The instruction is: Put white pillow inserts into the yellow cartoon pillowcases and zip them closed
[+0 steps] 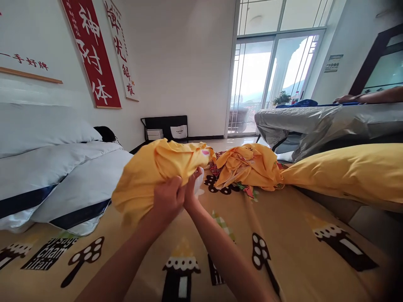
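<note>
A bunched yellow cloth [141,180] with a small pink patch hangs in front of me, raised off the mat. My left hand [168,195] is closed in a fist around its gathered edge. Right beside it, my right hand [190,186] grips the same edge, its fingers partly hidden by the cloth. Something white [199,180] shows just behind the right hand; its kind is unclear. Farther right lies a crumpled heap of yellow fabric [252,163] with small printed marks, over red-patterned cloth [215,168].
A tan mat [283,235] printed with mushrooms and houses spreads below. White pillows [72,176] with navy bands are piled at left. A plump yellow bundle [352,174] lies at right. Behind it stands a plastic-covered table [315,119], with another person's arm [378,95] resting over it.
</note>
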Tool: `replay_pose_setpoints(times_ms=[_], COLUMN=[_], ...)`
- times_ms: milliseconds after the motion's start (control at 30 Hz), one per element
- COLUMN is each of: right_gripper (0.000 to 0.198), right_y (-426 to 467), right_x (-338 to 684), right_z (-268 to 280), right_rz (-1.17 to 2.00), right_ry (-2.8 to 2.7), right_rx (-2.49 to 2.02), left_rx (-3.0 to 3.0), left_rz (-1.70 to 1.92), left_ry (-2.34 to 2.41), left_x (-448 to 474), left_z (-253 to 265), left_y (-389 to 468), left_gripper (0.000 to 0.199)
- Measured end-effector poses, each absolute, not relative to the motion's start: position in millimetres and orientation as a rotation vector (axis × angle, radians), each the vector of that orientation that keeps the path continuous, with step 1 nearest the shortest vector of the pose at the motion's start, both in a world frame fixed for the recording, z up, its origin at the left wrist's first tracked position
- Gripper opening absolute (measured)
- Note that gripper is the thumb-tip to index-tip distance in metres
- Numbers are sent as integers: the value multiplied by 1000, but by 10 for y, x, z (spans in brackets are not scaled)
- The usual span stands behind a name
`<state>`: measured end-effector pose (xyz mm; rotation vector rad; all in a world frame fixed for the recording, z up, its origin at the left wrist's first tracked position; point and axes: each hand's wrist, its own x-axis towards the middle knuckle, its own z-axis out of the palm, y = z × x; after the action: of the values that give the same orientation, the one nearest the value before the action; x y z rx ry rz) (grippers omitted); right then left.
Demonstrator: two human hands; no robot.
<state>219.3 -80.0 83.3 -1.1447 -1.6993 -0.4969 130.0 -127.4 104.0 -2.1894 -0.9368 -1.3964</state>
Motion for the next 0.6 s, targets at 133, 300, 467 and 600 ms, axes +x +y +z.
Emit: replay_pose_setpoints(times_ms=[133, 300, 467, 600], right_gripper=[40, 52, 49, 29], right_y=[-1250, -1410, -1235, -1276], right_x=[2267, 2344, 1946, 1647], right_z=[804, 143, 176, 642], right_rz=[-495, -616, -524, -540], right_ry=[-1802, -1883, -1868, -1845], right_rx=[-1013, -932, -1038, -1039], left_rx=[-1903, -1816, -1919, -1854], left_rz=[-1866, -1949, -1782, -1796], left_ry=[-1040, -1082, -886, -907], left_x=[968, 786, 950, 943], left_z=[1369, 1557, 1591, 1667], left_y=[-1241, -1324, -1695, -2016], left_gripper=[32, 36, 27, 27])
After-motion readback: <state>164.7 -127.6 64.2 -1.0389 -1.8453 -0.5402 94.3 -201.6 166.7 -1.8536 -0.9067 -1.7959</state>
